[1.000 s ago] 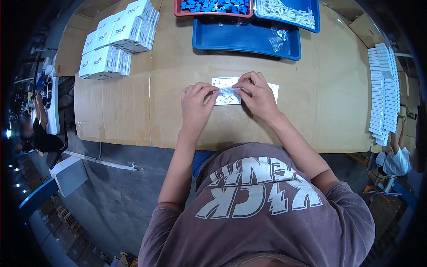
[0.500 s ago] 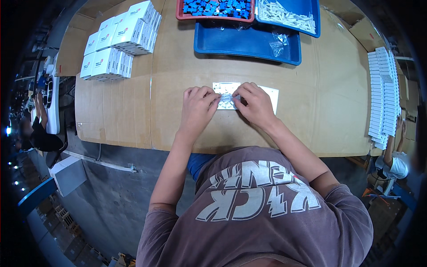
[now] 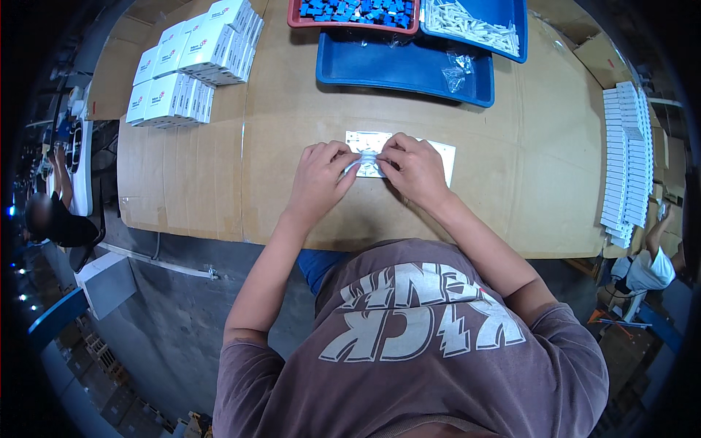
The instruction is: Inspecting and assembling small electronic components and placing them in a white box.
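Note:
Between my two hands is a small clear plastic bag [image 3: 368,156], its shiny film stretched between the fingertips. My left hand [image 3: 320,174] pinches the bag's left side with thumb and fingers. On the other side, my right hand [image 3: 418,170] pinches it in the same way. Whatever the bag may contain is too small to make out. Under the bag and fingers lies a printed white sheet [image 3: 358,136] on the cardboard-covered table [image 3: 307,109]. A plain white part [image 3: 444,155] shows to the right of my right hand; I cannot tell whether it belongs to the same sheet.
Stacked white boxes [image 3: 171,93] stand at the far left, more white boxes [image 3: 625,160] at the right edge. Ahead are a blue tray [image 3: 387,69] with clear bags, a red tray [image 3: 296,22] of blue pieces, and another blue tray [image 3: 520,44] of white sticks. People work on both sides.
The fingertips of both hands have drawn a little closer together, and the bag between them looks narrower and more gathered. The whole view has shifted slightly.

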Motion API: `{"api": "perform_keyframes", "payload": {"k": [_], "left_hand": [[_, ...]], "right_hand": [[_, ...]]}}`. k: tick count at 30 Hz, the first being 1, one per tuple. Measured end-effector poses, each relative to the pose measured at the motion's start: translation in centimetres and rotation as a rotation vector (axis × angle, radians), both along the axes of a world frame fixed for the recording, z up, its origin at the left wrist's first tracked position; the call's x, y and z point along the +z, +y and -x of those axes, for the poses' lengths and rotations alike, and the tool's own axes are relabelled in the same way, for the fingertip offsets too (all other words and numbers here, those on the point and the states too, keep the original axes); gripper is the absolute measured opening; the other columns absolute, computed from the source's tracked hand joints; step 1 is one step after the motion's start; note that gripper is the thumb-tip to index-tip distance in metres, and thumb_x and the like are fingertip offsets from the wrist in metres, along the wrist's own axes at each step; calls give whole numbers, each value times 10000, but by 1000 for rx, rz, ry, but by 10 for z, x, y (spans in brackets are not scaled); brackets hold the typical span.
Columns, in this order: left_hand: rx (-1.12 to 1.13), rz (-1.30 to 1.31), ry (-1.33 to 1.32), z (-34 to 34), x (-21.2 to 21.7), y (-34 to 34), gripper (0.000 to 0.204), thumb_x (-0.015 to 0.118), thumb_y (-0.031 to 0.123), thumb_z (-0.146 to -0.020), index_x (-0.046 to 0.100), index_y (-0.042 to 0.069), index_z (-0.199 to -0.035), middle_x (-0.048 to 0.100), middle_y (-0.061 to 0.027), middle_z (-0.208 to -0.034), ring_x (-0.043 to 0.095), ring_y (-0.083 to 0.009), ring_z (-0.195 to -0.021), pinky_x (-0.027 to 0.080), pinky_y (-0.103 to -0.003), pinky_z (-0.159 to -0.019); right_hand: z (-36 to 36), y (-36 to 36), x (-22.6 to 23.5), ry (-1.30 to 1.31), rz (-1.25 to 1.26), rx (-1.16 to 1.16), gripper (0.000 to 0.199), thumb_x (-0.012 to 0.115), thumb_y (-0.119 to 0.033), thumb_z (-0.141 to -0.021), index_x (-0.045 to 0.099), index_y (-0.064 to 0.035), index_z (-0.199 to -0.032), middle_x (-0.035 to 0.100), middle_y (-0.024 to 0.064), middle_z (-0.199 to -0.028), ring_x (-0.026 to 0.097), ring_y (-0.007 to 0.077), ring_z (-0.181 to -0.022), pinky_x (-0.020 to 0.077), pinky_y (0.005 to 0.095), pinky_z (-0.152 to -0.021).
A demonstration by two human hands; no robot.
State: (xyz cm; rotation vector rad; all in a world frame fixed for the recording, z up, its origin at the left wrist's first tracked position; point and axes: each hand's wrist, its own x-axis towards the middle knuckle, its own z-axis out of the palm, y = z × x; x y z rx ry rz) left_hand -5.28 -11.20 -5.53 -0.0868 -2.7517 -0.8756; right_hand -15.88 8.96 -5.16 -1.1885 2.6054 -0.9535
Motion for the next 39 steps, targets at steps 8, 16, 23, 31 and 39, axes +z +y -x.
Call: {"api": "perform_keyframes", "payload": {"k": [8, 16, 23, 31, 39], "left_hand": [[-58, -9, -27, -10, 4, -5, 322, 792, 239, -863, 722, 73, -1129, 680, -50, -1126, 632, -254, -1003, 470, -404, -912], [-56, -26, -59, -10, 2, -1, 311, 789, 216, -864, 720, 65, -1127, 676, -61, -1144, 632, -265, -1029, 480, -408, -928], [-80, -6, -43, -3, 4, -1, 310, 814, 187, -821, 736, 55, -1089, 667, -71, -1113, 629, -275, -1003, 486, -408, -914], [-100, 46, -56, -3, 6, 12, 313, 816, 199, -803, 738, 62, -1074, 671, -77, -1101, 633, -286, -1004, 490, -410, -919], [-81, 22, 9, -4, 6, 27, 310, 836, 203, -783, 751, 80, -1054, 691, -49, -1068, 647, -265, -936, 497, -407, -847]], "right_hand": [[1, -4, 8, 0, -135, 56, 123, 703, -166, -880, 771, -64, -865, 690, 73, -975, 692, 281, -830, 549, 431, -776], [7, -9, 12, 11, -214, 59, 108, 698, -144, -862, 767, -62, -850, 691, 93, -956, 703, 301, -852, 556, 454, -770], [13, -11, 20, 58, -319, 140, 87, 689, -106, -818, 758, -55, -833, 675, 115, -947, 716, 298, -880, 555, 465, -773], [16, -1, 17, 151, -370, 145, 73, 700, -114, -803, 758, -71, -818, 709, 123, -929, 724, 355, -783, 583, 471, -755], [15, 0, 40, 232, -586, 275, 112, 693, -117, -809, 781, -64, -853, 745, 162, -925, 753, 310, -862, 571, 430, -731]]}}
